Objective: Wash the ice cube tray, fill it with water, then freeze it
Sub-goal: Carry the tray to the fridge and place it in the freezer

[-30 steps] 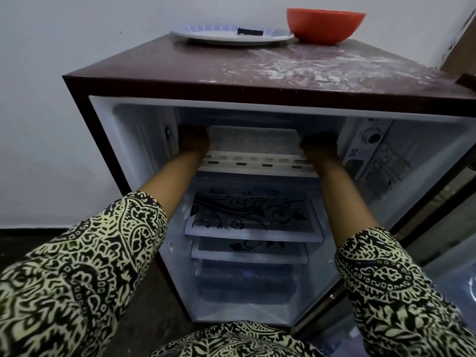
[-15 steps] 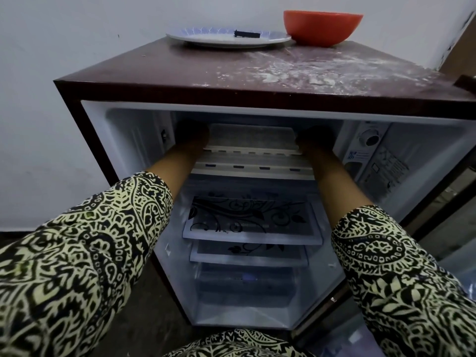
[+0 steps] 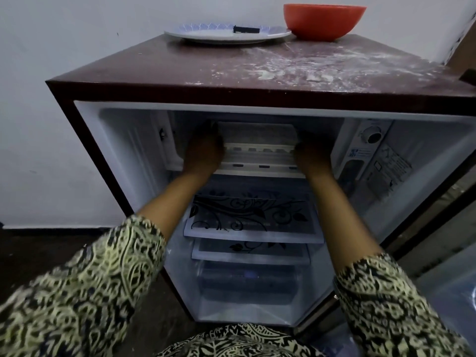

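Inside the freezer (image 3: 177, 144), ribbed rectangular plastic tray (image 3: 257, 134)

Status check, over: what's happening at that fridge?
Left hand, right hand at ends of ice cube tray, grip lost in shadow. Tray inside freezer compartment. Nothing seen blocking it.

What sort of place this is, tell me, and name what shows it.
Probably a home kitchen: a small open fridge, an orange bowl and a plate on its powder-dusted top, an ice cube tray at its freezer compartment.
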A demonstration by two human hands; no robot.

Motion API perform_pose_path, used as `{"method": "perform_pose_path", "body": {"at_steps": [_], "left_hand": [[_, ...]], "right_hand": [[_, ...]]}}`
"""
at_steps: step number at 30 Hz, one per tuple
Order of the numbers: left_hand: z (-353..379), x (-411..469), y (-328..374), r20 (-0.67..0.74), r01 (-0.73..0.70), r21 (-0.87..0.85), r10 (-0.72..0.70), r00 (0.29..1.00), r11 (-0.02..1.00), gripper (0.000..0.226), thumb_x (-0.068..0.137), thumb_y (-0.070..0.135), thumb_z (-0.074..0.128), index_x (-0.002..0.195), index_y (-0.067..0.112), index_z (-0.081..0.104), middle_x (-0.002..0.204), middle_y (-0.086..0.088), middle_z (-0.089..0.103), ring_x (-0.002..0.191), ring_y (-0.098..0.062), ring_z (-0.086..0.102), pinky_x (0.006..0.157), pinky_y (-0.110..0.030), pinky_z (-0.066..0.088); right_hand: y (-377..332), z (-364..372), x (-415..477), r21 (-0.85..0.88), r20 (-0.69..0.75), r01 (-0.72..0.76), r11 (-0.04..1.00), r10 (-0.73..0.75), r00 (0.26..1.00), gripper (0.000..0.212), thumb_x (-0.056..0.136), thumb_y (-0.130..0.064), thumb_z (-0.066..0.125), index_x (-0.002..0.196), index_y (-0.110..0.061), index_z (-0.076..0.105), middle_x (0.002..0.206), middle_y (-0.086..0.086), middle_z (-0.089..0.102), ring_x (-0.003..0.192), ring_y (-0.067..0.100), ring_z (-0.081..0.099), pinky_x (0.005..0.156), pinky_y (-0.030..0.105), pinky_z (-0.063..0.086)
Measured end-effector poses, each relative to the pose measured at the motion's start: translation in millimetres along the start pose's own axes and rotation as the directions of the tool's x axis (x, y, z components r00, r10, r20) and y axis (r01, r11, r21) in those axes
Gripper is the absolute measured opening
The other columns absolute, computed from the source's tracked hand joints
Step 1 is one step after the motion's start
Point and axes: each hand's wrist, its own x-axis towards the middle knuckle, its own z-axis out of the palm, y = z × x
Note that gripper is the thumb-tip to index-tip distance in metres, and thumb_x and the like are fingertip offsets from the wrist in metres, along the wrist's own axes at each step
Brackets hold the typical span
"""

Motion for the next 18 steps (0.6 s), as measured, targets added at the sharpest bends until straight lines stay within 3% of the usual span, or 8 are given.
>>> {"method": "perform_pose_path", "body": {"at_steps": [3, 6, 10, 18], "left_hand": [[15, -33, -2, 0.079, -0.068, 0.186, 0.054, 0.995, 0.98, 0.054, 0.105, 0.027, 0.033, 0.155, 0.012, 0.021, 0.163, -0.01, 0.015, 0.148, -0.028, 0.016, 0.12, -0.044, 0.011], [23, -40, -9, 0.128, -0.046, 0.228, 0.017, 0.992, 0.973, 0.057, 0.105, 0.034, 0.027, 0.157, 0.016, 0.009, 0.165, -0.004, 0.004, 0.151, -0.024, 0.005, 0.12, -0.044, 0.002], [23, -33, -9, 0.152, -0.073, 0.244, 0.037, 0.988, 0.967, 0.057, 0.105, 0.034, 0.025, 0.157, 0.014, 0.009, 0.165, -0.005, 0.006, 0.15, -0.026, 0.008, 0.12, -0.046, 0.007], [14, -8, 0, 0.302, -0.046, 0.277, -0.042, 0.952, 0.96, 0.058, 0.105, 0.035, 0.023, 0.157, 0.016, 0.004, 0.165, -0.005, 0.003, 0.15, -0.026, 0.009, 0.118, -0.053, 0.006]], "right_hand": [[12, 21, -20, -0.044, 0.04, 0.115, 0.992, -0.113, 0.993, 0.05, 0.099, -0.011, 0.035, 0.148, -0.012, 0.026, 0.155, 0.012, 0.023, 0.138, 0.029, 0.03, 0.112, 0.034, 0.026], [18, 25, -26, -0.191, 0.042, 0.192, 0.963, -0.188, 0.981, 0.052, 0.101, -0.018, 0.03, 0.151, -0.015, 0.016, 0.158, 0.009, 0.012, 0.144, 0.025, 0.017, 0.117, 0.042, 0.013], [17, 24, -19, -0.261, 0.07, 0.191, 0.946, -0.179, 0.981, 0.05, 0.102, -0.024, 0.022, 0.151, -0.018, 0.015, 0.159, 0.006, 0.011, 0.144, 0.022, 0.014, 0.117, 0.045, 0.003], [11, 23, -6, -0.286, 0.106, 0.182, 0.941, -0.158, 0.982, 0.052, 0.101, -0.026, 0.023, 0.152, -0.018, 0.012, 0.159, 0.008, 0.009, 0.144, 0.026, 0.016, 0.117, 0.045, 0.004]]}}
